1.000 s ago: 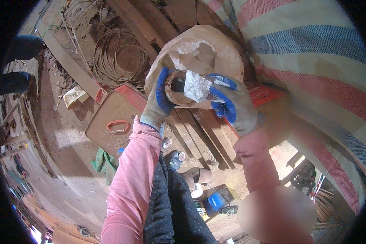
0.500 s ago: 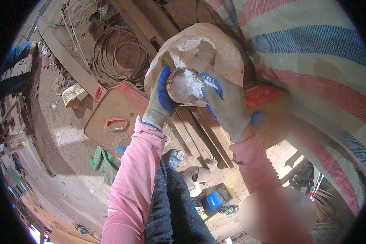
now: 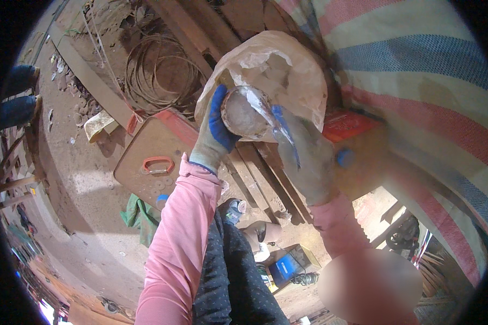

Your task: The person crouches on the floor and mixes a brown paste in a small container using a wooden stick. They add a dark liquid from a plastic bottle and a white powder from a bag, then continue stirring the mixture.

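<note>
My left hand [image 3: 216, 122], in a grey and blue work glove, is closed around the side of a round, shallow bowl-like piece [image 3: 245, 112] with a rough brown rim and a pale grey inside. White powder or paste lies along its right side. My right hand [image 3: 308, 154], gloved the same way and blurred, is closed on a thin, white-smeared tool [image 3: 279, 129] whose exact kind I cannot make out. The tool meets the piece's right edge. Both hands are over a crumpled, open paper bag [image 3: 303, 86] with pale material inside.
A brown board [image 3: 133, 157] at the left bears an orange carabiner [image 3: 158, 165]. Coiled cable [image 3: 160, 70] lies beyond it, and a green cloth [image 3: 140, 219] nearer. Striped sheeting [image 3: 412, 59] hangs at the right. A box with a blue item [image 3: 284, 267] stands below. Someone's legs [image 3: 21, 97] show far left.
My right hand has moved down and slightly right, drawing the tool along the round piece's right edge. More of the pale inside shows. My left hand stays nearly still.
</note>
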Demonstrator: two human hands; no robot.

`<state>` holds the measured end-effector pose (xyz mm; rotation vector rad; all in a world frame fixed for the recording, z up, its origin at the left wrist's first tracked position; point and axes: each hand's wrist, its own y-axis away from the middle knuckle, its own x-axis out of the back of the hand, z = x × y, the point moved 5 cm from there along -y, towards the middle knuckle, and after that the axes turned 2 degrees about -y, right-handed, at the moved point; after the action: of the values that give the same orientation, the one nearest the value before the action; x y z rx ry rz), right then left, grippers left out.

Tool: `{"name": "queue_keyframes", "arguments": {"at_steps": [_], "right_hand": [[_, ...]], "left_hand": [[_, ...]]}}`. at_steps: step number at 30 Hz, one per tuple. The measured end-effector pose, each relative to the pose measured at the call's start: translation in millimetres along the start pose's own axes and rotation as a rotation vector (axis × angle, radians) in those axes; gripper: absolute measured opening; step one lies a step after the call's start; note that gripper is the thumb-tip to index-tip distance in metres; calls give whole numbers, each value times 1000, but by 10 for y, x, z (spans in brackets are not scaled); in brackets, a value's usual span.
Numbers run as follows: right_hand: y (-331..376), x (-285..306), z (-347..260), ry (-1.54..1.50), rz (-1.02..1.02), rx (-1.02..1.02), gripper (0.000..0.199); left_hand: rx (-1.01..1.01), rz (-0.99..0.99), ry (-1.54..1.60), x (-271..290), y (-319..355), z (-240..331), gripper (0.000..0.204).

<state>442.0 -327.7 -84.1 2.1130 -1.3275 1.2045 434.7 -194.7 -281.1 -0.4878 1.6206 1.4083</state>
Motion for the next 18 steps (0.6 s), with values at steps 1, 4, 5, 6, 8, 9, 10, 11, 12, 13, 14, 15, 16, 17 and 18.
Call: {"name": "queue_keyframes", "arguments": {"at_steps": [1, 4, 5, 6, 8, 9, 10, 11, 12, 13, 14, 15, 16, 17, 18], "right_hand": [[8, 16, -8, 7, 28, 43, 50], [40, 42, 26, 16, 36, 38, 49], [49, 48, 42, 16, 28, 15, 49], [57, 65, 31, 19, 43, 40, 48], [64, 94, 5, 21, 72, 92, 46], [66, 90, 11, 46, 56, 74, 46], [63, 90, 8, 66, 43, 67, 46], [65, 92, 12, 83, 33, 45, 46], [65, 113, -12, 60, 61, 72, 46], [74, 140, -26, 36, 87, 79, 46], [80, 165, -46, 10, 116, 97, 46], [85, 154, -23, 36, 64, 36, 47], [90, 146, -12, 58, 19, -2, 48], [98, 131, 9, 76, -24, -48, 49], [105, 161, -20, 55, 19, 0, 49]], "left_hand": [[5, -10, 1, -15, -1, 8, 49], [-10, 4, 2, -25, -18, 30, 48], [-13, 21, 5, -21, -24, 37, 48], [-13, 16, -2, -28, -26, 44, 47], [14, 43, 4, -27, -25, 41, 46], [-1, 46, -7, -34, -23, 48, 46], [-18, 70, -12, -35, -22, 56, 46], [-37, 94, -19, -35, -17, 66, 47], [-52, 96, -31, -44, -10, 73, 47], [-64, 100, -42, -49, -3, 67, 47], [-62, 117, -27, -43, -2, 54, 47], [-54, 138, -52, -32, -10, 37, 47], [-44, 167, -54, -15, -27, 27, 47], [-42, 157, -51, -8, -49, 23, 47], [-50, 175, -46, 15, -65, 32, 47]]}}
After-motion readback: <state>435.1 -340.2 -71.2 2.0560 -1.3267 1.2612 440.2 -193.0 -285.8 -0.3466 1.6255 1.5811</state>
